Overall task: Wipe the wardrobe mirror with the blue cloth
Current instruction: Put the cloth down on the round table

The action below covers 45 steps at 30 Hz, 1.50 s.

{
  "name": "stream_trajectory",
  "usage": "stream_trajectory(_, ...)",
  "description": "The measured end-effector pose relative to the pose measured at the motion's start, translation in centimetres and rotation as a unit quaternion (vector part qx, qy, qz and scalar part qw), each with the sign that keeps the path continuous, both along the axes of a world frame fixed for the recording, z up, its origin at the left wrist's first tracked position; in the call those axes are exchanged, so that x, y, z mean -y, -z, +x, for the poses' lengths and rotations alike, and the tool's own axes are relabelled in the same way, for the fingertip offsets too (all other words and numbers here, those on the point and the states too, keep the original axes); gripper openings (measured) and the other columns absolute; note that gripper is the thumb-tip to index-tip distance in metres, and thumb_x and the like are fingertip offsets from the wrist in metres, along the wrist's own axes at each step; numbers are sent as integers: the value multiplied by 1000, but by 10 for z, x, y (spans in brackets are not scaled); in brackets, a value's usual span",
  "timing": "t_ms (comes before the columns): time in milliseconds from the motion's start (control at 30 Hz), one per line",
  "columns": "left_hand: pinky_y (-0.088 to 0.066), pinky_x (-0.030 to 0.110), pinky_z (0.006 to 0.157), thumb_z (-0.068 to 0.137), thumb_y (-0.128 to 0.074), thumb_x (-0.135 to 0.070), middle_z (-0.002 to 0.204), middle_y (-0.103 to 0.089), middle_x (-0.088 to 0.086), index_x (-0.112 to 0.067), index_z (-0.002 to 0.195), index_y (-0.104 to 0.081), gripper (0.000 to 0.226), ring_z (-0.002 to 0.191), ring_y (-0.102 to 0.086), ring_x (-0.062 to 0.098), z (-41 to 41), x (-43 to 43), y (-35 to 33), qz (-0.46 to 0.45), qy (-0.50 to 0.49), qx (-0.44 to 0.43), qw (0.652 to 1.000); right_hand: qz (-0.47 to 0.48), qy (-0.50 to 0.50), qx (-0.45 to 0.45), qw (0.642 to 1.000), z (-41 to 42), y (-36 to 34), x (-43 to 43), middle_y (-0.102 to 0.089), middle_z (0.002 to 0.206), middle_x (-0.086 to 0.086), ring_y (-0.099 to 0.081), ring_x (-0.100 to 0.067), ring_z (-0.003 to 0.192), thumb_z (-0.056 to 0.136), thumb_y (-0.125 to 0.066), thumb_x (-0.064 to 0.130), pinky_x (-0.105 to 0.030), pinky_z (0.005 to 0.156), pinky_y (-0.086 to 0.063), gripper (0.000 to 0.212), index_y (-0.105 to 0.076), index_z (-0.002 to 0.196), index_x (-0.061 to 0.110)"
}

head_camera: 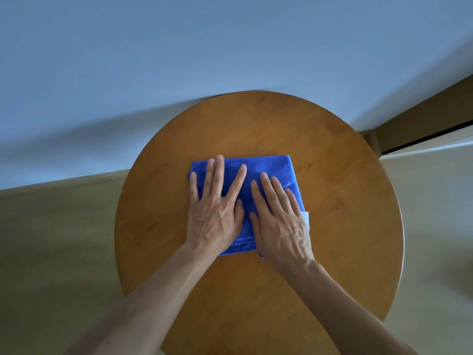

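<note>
The blue cloth lies folded into a rectangle on a round wooden table. My left hand rests flat on the cloth's left half with straight, spread fingers. Beside it, my right hand presses flat on the right half, fingers straight and close together. A small white tag sticks out at the cloth's right edge. No wardrobe mirror is in view.
A pale blue-grey wall stands right behind the table. Light wooden floor spreads left and right of it. At the right edge a brown door frame and a dark gap run diagonally.
</note>
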State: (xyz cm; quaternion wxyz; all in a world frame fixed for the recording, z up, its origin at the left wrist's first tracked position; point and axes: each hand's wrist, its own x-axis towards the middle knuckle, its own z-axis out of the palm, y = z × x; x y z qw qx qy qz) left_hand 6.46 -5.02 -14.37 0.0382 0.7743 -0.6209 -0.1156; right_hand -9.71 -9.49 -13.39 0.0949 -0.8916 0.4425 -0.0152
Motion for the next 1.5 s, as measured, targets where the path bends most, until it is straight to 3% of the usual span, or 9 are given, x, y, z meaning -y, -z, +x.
stream_trajectory(200, -7, 49, 129, 109, -12, -48, 174, -6, -1, -35, 164, -17, 56, 160, -2, 20, -15, 19, 4, 5, 79, -54, 995, 9, 4, -49, 999, -26, 1, -22, -16, 166, -12, -12, -25, 154, 106, -36, 38, -47, 122, -25, 58, -26, 157, 13)
stream_trajectory(300, 1, 46, 129, 108, -6, -50, 174, 4, -4, -42, 163, -3, 56, 160, 6, 20, -15, 22, 7, 30, 61, -39, 997, 12, -1, -73, 997, -32, 0, -29, -11, 166, -15, -9, -28, 155, 105, -33, 43, -47, 124, -21, 64, -18, 159, 14)
stream_trajectory(500, 9, 49, 127, 105, -1, -53, 173, 13, 0, -41, 160, 13, 58, 159, 15, 20, -19, 41, -4, 70, -18, -40, 997, 28, 15, -80, 996, -52, -7, -40, -18, 166, -11, -17, -25, 153, 102, -35, 48, -45, 120, -22, 67, -27, 157, 11)
stream_trajectory(600, 3, 52, 128, 106, -3, -48, 173, 7, 4, -32, 164, 8, 61, 160, 10, 23, -19, 42, -5, 59, -69, -23, 996, 35, 25, -65, 997, -52, -12, -39, -24, 164, -9, -22, -23, 152, 103, -33, 48, -45, 119, -22, 63, -33, 155, 13)
stream_trajectory(767, -13, 57, 127, 109, -31, -36, 174, -2, 5, -25, 165, -15, 59, 160, -1, 25, -29, -2, -6, 16, -49, -11, 999, 41, 45, -35, 998, -41, -18, -23, -26, 164, -7, -21, -21, 152, 103, -33, 45, -45, 122, -26, 61, -34, 154, 13)
stream_trajectory(900, -15, 54, 127, 109, -23, -49, 173, -5, 8, -25, 166, -13, 62, 160, -3, 26, -29, -26, -1, 32, -56, 3, 998, 41, 29, -34, 998, -25, -17, 6, -26, 164, -7, -23, -21, 152, 102, -33, 47, -46, 120, -31, 63, -33, 155, 13)
stream_trajectory(1167, -13, 52, 128, 101, -15, -73, 174, 7, 7, -25, 165, 6, 83, 160, 6, 22, -15, -35, 7, 76, -97, 19, 992, 103, -10, -98, 990, -21, -9, 41, 18, 166, -2, 10, -16, 154, 101, -11, 63, -38, 126, -11, 79, 13, 158, 13)
stream_trajectory(1300, -8, 52, 127, 98, -10, -78, 173, 14, 7, -21, 164, 13, 90, 159, 11, 23, -16, -37, 1, 103, -107, 23, 989, 146, 39, -105, 983, -21, -19, 47, 15, 167, -8, 7, -23, 155, 96, -19, 72, -38, 125, -10, 93, 18, 156, 11)
stream_trajectory(1500, 2, 51, 126, 103, -10, -69, 168, 27, 3, -27, 161, 22, 78, 157, 21, 22, -16, -44, -28, 150, -100, 0, 984, 175, 16, -148, 973, -29, -40, 47, 17, 166, -11, 7, -27, 155, 100, -28, 62, -38, 125, -14, 87, 15, 157, 14)
